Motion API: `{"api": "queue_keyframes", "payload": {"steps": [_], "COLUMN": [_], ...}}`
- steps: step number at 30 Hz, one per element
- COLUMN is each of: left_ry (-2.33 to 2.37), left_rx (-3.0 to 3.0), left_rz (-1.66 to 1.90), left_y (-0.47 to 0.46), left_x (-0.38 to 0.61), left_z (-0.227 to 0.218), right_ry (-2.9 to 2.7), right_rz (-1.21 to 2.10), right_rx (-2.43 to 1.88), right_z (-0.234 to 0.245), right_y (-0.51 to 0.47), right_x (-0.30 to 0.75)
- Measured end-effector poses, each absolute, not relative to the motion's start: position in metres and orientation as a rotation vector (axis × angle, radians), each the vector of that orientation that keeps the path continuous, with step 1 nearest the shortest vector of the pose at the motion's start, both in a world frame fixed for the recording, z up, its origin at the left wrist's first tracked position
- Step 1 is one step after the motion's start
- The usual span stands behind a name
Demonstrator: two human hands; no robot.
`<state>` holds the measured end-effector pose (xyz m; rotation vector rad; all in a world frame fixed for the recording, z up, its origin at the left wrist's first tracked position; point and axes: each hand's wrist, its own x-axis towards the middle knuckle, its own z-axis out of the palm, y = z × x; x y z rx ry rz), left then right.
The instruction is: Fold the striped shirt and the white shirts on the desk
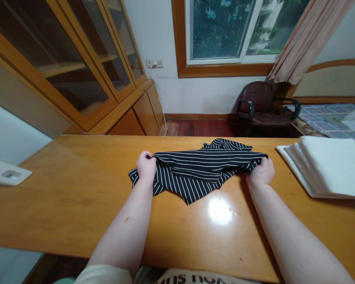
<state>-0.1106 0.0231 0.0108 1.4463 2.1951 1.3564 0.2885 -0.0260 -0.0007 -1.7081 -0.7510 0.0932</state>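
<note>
A black garment with white stripes (195, 169) lies crumpled on the wooden table (77, 197), its upper part stretched between my two hands. My left hand (146, 165) is closed on its left end, fingers pinching the edge. At the other end my right hand (262, 171) grips the cloth, its fingertips partly hidden by the fabric. Below the taut edge, folds hang down to a pointed corner near the middle. Another bunched part of the garment rests behind, toward the table's far edge. What kind of garment it is, I cannot tell.
To the right sits a stack of white folded sheets (334, 167). A white plastic piece with slots (8, 172) juts in at the left edge. Beyond the table stand a glass-door cabinet (112, 98), an office chair (262, 104) and a bed (319, 114).
</note>
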Motion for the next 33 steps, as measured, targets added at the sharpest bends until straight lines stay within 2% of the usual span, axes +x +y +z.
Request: {"api": "queue_keyframes", "payload": {"steps": [5,10,15,23,27,33], "left_ry": [2.093,1.955,1.879,2.117,2.104,1.834], "left_rx": [1.263,1.317,1.327,1.480,1.400,1.222], "left_rz": [1.545,1.702,1.655,1.405,1.541,1.709], "left_y": [0.028,0.035,0.036,0.030,0.029,0.034], "left_x": [-0.120,-0.122,-0.118,-0.122,-0.123,-0.123], "left_z": [0.004,-0.008,-0.007,0.003,0.005,-0.002], "right_ry": [-0.813,-0.741,-0.743,-0.710,-0.615,-0.504], "right_rz": [-0.022,0.018,0.046,0.065,0.093,0.291], "right_rx": [-1.747,-1.706,-1.726,-1.703,-1.617,-1.538], "right_z": [-0.006,-0.005,0.007,0.007,0.004,0.004], "right_y": [-0.024,-0.024,-0.027,-0.026,-0.023,-0.019], "right_x": [0.292,0.291,0.285,0.284,0.284,0.279]}}
